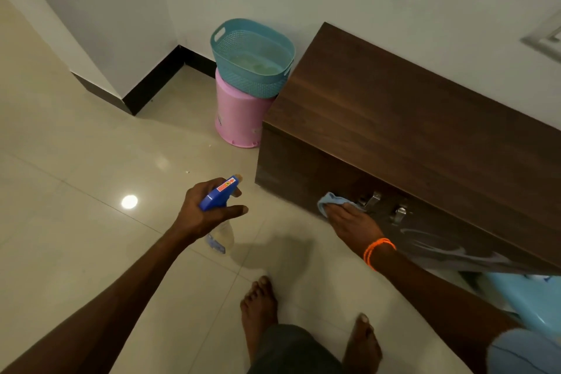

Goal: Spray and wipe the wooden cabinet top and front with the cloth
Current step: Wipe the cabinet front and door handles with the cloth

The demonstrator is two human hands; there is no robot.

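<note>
A low dark wooden cabinet [409, 118] stands against the white wall on the right. My right hand [352, 222] presses a light blue cloth [334, 201] flat against the cabinet's front, just left of two metal handles [385, 206]. Wet streaks show on the front panel to the right of the hand. My left hand [206, 209] grips a clear spray bottle [220, 215] with a blue trigger head, held above the floor to the left of the cabinet, its nozzle pointing away towards the cabinet corner.
A teal perforated basket [252, 58] sits on an upturned pink bucket [239, 118] beside the cabinet's left end. Glossy beige floor tiles [91, 191] spread to the left. My bare feet [261, 307] stand near the bottom. A light blue plastic object [528, 297] lies at the lower right.
</note>
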